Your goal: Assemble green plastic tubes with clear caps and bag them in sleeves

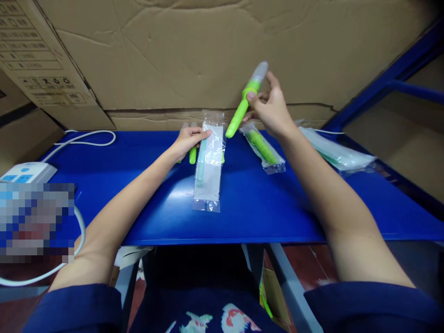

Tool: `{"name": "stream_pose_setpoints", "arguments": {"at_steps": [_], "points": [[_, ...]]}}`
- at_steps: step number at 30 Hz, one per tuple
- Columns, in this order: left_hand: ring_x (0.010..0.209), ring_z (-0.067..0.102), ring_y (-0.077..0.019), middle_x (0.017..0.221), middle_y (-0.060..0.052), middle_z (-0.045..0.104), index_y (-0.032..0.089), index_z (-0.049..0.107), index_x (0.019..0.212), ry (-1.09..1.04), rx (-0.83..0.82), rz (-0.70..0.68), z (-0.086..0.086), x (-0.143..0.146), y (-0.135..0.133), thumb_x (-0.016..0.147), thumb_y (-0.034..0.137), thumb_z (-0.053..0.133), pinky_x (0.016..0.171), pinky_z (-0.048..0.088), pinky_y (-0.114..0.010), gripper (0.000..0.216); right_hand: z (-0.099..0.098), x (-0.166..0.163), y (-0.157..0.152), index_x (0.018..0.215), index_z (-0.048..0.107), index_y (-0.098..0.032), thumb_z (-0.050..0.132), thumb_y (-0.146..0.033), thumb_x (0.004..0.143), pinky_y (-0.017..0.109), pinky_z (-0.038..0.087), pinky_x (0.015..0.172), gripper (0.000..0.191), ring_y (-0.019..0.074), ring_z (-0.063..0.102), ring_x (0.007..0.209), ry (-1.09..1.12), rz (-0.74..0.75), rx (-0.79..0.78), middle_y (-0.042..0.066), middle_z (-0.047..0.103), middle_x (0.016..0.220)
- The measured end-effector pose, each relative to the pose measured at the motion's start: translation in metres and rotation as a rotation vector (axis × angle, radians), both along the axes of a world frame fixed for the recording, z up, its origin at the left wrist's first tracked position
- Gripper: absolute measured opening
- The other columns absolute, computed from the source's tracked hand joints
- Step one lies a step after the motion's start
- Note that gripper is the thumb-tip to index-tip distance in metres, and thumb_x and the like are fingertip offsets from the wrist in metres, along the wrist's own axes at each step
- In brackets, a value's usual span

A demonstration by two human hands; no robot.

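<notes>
My right hand (269, 107) is raised above the blue table (138, 203) and pinches a green-handled brush with a clear cap (244, 101), tilted with its handle pointing down-left. My left hand (189, 138) rests on the table, fingers curled around another green brush (193, 155) while its fingertips touch the top of a clear plastic sleeve (209, 162) lying flat in the middle.
A bagged green brush (263, 148) lies right of centre, and a stack of clear bags (335, 150) sits at the far right. Cardboard boxes (194, 55) wall the back. A white power strip (27, 172) and cable (86, 138) lie left.
</notes>
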State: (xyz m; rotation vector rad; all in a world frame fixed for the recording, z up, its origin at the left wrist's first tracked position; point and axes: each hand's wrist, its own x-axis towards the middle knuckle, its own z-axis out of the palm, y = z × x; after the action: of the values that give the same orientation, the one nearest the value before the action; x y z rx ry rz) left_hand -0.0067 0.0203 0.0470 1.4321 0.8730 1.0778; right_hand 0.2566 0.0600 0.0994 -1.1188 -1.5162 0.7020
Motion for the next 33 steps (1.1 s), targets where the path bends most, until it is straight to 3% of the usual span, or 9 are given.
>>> {"name": "stream_pose_setpoints", "arguments": {"at_steps": [6,13,17,24,33], "points": [[0.067,0.061,-0.0103,0.079,-0.002,0.073,0.014,0.076,0.084,0.039,-0.033,-0.106,-0.001,-0.002,-0.003,0.076,0.044,0.092,0.066,0.045,-0.024,0.035,0.005,-0.013,-0.008,0.168,-0.011,-0.024,0.071,-0.015,0.098,0.034,0.069,0.081,0.108,0.0213,0.075,0.104,0.118,-0.003,0.008,0.007,0.068,0.112],[0.065,0.059,-0.0115,0.074,-0.003,0.068,0.013,0.074,0.081,0.068,-0.047,-0.129,0.001,0.001,-0.006,0.085,0.038,0.08,0.066,0.044,-0.026,0.025,0.011,-0.029,-0.024,0.168,-0.01,-0.023,0.068,-0.006,0.099,0.031,0.067,0.076,0.105,0.0134,0.074,0.083,0.216,0.028,-0.105,0.004,0.071,0.107],[0.075,0.066,-0.0155,0.083,-0.008,0.072,0.012,0.076,0.087,0.064,-0.073,-0.147,0.002,0.002,-0.006,0.083,0.039,0.08,0.072,0.05,-0.028,0.027,0.012,-0.034,-0.032,0.169,-0.003,-0.025,0.067,-0.004,0.099,0.027,0.066,0.078,0.101,0.0099,0.072,0.079,0.257,0.03,-0.12,0.001,0.07,0.103],[0.095,0.075,-0.0256,0.104,-0.014,0.079,0.011,0.078,0.105,0.102,-0.021,-0.261,0.008,0.001,-0.016,0.079,0.045,0.085,0.091,0.055,-0.038,0.043,0.006,-0.028,-0.028,0.169,0.002,-0.025,0.074,-0.007,0.094,0.032,0.068,0.071,0.106,0.0157,0.074,0.078,0.197,-0.019,-0.098,0.001,0.071,0.098],[0.098,0.071,-0.0325,0.099,-0.018,0.077,0.011,0.074,0.096,0.186,-0.011,-0.215,0.013,0.002,-0.024,0.077,0.046,0.089,0.094,0.052,-0.046,0.043,0.003,-0.028,-0.038,0.166,0.016,-0.036,0.09,-0.041,0.084,0.042,0.071,0.074,0.11,0.0234,0.077,0.085,0.021,0.058,-0.016,0.001,0.071,0.096]]}}
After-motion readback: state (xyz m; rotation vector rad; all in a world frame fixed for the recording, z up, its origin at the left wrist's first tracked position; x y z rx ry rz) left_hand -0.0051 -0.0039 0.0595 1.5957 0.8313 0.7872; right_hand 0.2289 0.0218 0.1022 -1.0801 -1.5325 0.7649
